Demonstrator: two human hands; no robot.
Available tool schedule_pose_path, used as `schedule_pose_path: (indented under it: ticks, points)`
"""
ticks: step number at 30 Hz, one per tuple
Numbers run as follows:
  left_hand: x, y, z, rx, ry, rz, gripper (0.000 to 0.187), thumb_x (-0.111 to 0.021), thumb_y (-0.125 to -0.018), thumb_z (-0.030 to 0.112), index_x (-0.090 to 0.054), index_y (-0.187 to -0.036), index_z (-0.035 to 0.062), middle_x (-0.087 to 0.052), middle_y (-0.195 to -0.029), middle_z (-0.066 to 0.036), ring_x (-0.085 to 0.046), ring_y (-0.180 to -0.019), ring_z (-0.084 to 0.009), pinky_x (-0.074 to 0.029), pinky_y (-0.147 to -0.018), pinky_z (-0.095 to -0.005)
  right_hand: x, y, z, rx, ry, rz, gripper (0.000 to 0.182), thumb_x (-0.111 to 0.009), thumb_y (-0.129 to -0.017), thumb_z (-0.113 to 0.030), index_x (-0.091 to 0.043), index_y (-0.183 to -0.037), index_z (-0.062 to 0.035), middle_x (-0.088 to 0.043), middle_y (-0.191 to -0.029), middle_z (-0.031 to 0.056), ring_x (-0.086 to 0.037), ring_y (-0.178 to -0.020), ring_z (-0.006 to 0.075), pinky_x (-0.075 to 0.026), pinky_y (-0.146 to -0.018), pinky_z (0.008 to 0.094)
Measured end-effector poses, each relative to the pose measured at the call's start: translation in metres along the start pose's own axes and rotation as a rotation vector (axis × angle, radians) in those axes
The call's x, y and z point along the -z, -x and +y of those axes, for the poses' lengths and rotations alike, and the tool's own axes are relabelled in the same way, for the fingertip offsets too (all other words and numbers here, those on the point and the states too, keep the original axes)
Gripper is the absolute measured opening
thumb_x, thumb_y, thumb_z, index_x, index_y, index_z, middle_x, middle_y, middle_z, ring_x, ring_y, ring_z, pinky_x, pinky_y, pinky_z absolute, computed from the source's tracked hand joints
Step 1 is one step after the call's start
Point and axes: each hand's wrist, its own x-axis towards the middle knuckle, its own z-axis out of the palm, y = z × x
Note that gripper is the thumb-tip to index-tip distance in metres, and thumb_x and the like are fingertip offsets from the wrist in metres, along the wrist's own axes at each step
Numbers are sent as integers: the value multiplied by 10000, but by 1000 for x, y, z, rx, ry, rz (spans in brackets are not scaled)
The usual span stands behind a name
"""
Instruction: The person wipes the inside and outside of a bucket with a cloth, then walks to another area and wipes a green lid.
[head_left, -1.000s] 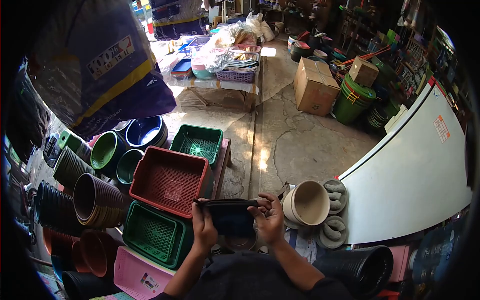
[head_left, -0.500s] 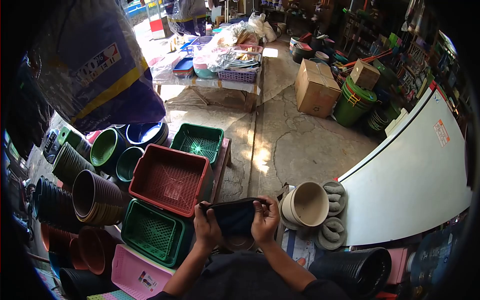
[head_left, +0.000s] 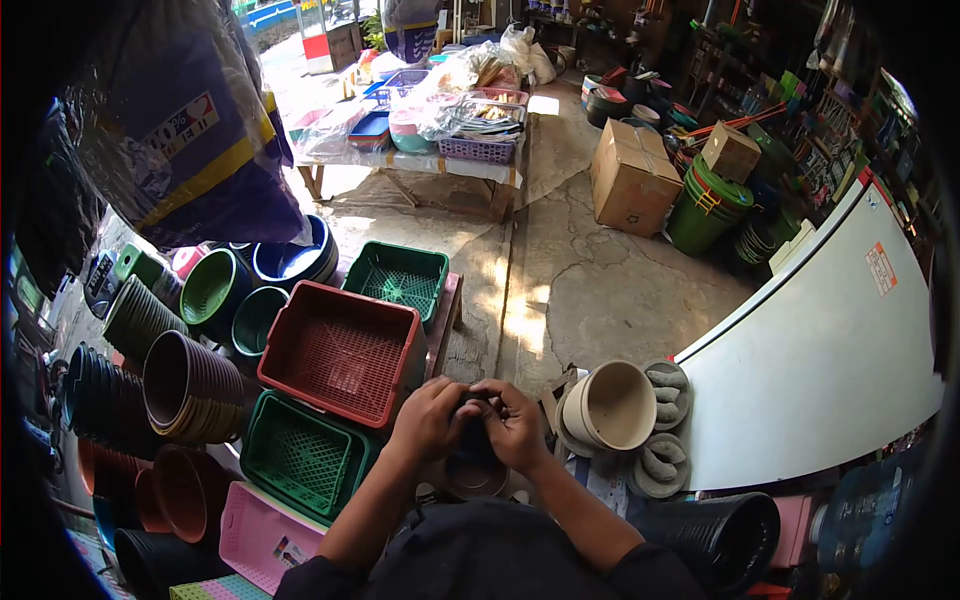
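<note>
My left hand (head_left: 428,422) and my right hand (head_left: 514,424) meet in front of my body, fingers closed at the top of a dark fabric pouch (head_left: 469,443). Its black edge is bunched between the thumbs and fingertips, and the dark cloth hangs below, partly covered by the hands. Just under it, a round brown container (head_left: 474,482) partly shows. Left of my left hand are a red plastic basket (head_left: 340,350) and nested green baskets (head_left: 300,455). Stacked beige pots (head_left: 612,405) stand to the right of my right hand.
Pink basket (head_left: 262,530), stacked brown pots (head_left: 190,385) and a hanging purple bag (head_left: 200,150) fill the left. A goods table (head_left: 400,165) stands ahead. On the right are stone mortars (head_left: 662,465), a white panel (head_left: 810,350), black pots (head_left: 715,540) and a cardboard box (head_left: 635,185).
My hands have come together from either side, folding the pouch's spread opening into a bunch. The hanging purple bag has shifted slightly to the left.
</note>
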Motion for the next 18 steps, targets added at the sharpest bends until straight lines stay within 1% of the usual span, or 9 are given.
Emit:
schedule_pose_path:
  ticks: [4,6,7,9,10,13,15,16,18]
  points:
    - [-5,-4,-4,-36,158,0,521,-470,-982,504,-593,-960,-2,-575,-817,-182,-601,-785,-407,-478,-670,-429,21,-3,-21,-106,-7,-59,306,-725,-901,-134,-586,-1160,-49,-638,-992,56,-580,-869,77,-479,-774,236]
    - [-8,-1,-5,-23,254,102,435,-510,-992,436,-558,-948,5,-552,-749,-135,-600,-705,-318,-461,-648,-389,32,1,-21,61,-57,-149,384,-769,-864,-200,-571,-1169,-74,-608,-1117,89,-591,-1028,171,-455,-920,310]
    - [-11,3,-11,-24,253,98,435,-510,-992,436,-558,-948,5,-552,-749,-135,-600,-705,-318,-461,-648,-389,41,3,-28,60,-59,-146,384,-769,-864,-200,-571,-1169,-74,-608,-1117,89,-591,-1028,171,-455,-920,310]
    - [-17,11,-20,232,587,235,529,-430,-1015,519,-529,-909,10,-473,-654,-49,-491,-600,-139,-399,-575,-300,60,7,-44,214,429,-290,439,-781,-829,-328,-590,-1141,-85,-602,-1192,128,-579,-1121,276,-360,-1047,397]
    - [-16,10,-19,231,698,270,579,-382,-1008,571,-511,-899,16,-419,-645,2,-396,-621,-50,-336,-540,-257,64,9,-41,213,427,-289,439,-781,-829,-328,-590,-1141,-85,-602,-1192,128,-579,-1121,276,-360,-1047,397]
    - [-10,11,-17,261,751,209,587,-398,-1003,575,-509,-908,6,-445,-654,-5,-413,-616,-51,-341,-530,-265,72,14,-32,116,266,-373,436,-776,-827,-348,-601,-1125,-83,-619,-1189,112,-568,-1149,294,-304,-1086,428]
    - [-2,12,-20,241,657,165,584,-402,-1002,574,-510,-922,6,-452,-646,-15,-428,-601,-67,-350,-530,-271,77,6,-33,104,156,-481,348,-776,-828,-238,-625,-1085,-58,-645,-1173,110,-600,-1118,270,-387,-1035,403]
    - [0,13,-21,224,565,124,580,-405,-1000,573,-510,-935,6,-459,-639,-25,-444,-586,-83,-359,-531,-277,78,4,-34,104,154,-478,348,-776,-828,-238,-625,-1085,-58,-645,-1173,110,-600,-1118,270,-387,-1035,403]
    - [4,13,-17,151,470,169,581,-409,-998,574,-509,-951,4,-464,-627,-37,-459,-566,-108,-367,-528,-287,78,2,-37,33,20,-470,252,-754,-821,-90,-645,-1040,-27,-674,-1125,114,-648,-1034,247,-475,-943,361]
